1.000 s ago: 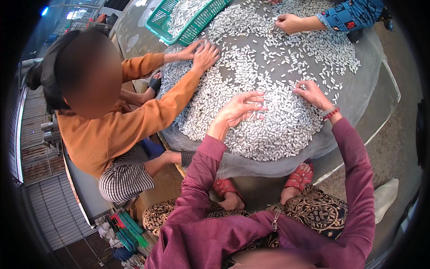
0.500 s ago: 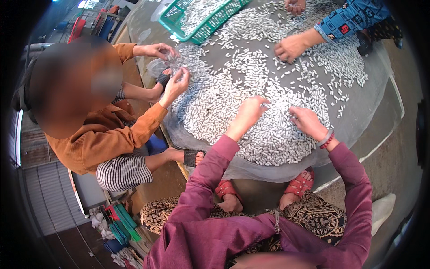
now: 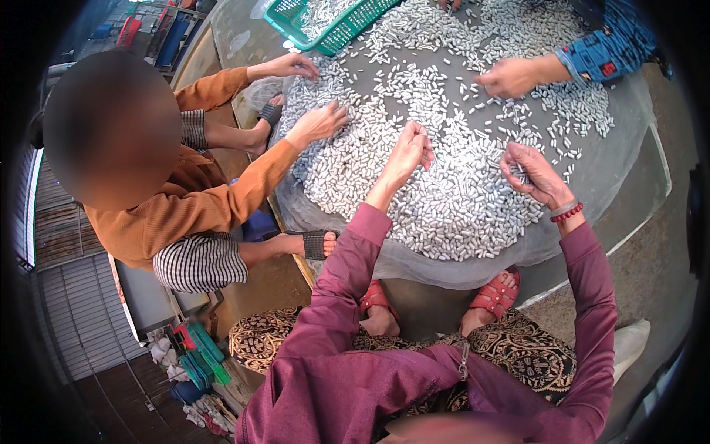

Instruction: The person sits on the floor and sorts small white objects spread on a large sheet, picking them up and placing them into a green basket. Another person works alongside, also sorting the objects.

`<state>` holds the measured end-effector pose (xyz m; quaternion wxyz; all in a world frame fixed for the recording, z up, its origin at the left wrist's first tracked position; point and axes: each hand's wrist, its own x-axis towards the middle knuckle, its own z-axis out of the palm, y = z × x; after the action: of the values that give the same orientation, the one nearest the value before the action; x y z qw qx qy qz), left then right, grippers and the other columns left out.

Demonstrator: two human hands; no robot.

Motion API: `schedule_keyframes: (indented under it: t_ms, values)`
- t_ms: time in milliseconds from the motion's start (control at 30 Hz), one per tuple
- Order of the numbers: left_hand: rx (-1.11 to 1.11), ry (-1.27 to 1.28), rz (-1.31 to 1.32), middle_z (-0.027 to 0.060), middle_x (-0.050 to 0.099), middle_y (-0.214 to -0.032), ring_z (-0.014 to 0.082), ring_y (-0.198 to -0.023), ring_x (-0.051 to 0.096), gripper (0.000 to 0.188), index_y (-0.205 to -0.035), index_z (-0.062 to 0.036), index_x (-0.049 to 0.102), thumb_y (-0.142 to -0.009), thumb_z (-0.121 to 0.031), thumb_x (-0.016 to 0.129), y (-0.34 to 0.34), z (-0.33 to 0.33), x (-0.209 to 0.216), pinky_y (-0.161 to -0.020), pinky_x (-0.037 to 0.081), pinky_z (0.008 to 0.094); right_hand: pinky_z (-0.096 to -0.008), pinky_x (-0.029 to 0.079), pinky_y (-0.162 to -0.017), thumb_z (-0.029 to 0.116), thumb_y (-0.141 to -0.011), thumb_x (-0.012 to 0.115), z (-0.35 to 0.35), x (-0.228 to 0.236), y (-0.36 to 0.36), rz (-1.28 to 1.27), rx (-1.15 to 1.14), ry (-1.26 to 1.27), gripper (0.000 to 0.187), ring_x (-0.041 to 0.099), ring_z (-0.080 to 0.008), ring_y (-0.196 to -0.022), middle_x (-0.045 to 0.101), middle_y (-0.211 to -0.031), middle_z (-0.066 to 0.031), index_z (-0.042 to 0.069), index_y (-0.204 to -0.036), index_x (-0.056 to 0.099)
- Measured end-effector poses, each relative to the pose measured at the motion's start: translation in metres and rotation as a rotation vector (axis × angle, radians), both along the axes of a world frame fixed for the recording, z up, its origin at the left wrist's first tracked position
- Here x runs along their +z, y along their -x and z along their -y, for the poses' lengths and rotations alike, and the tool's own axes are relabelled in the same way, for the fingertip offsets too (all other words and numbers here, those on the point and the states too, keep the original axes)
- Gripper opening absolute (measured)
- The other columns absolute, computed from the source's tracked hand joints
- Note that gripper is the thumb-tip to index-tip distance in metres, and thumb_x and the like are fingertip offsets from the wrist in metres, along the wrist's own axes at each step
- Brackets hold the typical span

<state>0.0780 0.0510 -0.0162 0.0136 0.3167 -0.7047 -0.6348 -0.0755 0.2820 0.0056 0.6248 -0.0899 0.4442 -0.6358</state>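
Small silver-white, capsule-shaped pieces (image 3: pixel 451 214) lie in a wide pile on a sheet of thin mesh (image 3: pixel 425 275). My left hand (image 3: pixel 412 150) hangs over the middle of the pile with its fingers curled together; whatever it may hold is hidden. To the right, at the pile's edge, my right hand (image 3: pixel 534 174) is bent inward, thumb toward the fingers. A few of the silvery pieces show between them.
A person in an orange shirt at left has both hands (image 3: pixel 322 122) over the pile. Across from me, another hand (image 3: pixel 510 78) in a blue patterned sleeve reaches among scattered pieces. A green basket (image 3: pixel 347 31) holding more pieces stands at the far left.
My hands have moved apart and away from me, the left one up the pile, the right one rightward. The orange-shirted person's hands have separated and lowered to the pile. The blue-sleeved hand has shifted right.
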Motion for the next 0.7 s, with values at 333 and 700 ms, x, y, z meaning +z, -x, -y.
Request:
schedule_keyframes:
  t_ms: [333, 700]
  values:
    - [-0.582, 0.88, 0.244, 0.0183, 0.065, -0.083, 0.0367, -0.079, 0.062, 0.035, -0.089, -0.0025, 0.062, -0.081, -0.036, 0.064, 0.022, -0.047, -0.034, -0.072, 0.048, 0.0434, -0.0442, 0.046, -0.069, 0.02, -0.081, 0.063, 0.022, -0.054, 0.008, -1.393, 0.201, -0.254, 0.022, 0.061, -0.0369, -0.078, 0.062, -0.073, -0.0195, 0.001, -0.093, 0.063]
    - [-0.058, -0.564, -0.037, -0.0035, 0.04, -0.063, 0.0044, -0.048, 0.033, 0.011, -0.09, -0.006, 0.053, -0.086, -0.012, 0.045, 0.012, -0.004, 0.028, -0.041, 0.028, 0.019, -0.0269, 0.043, -0.052, 0.018, -0.085, 0.06, 0.007, -0.037, -0.008, -0.814, 0.071, -0.156, 0.016, 0.052, -0.011, -0.06, 0.056, -0.067, -0.0035, 0.002, -0.087, 0.055]
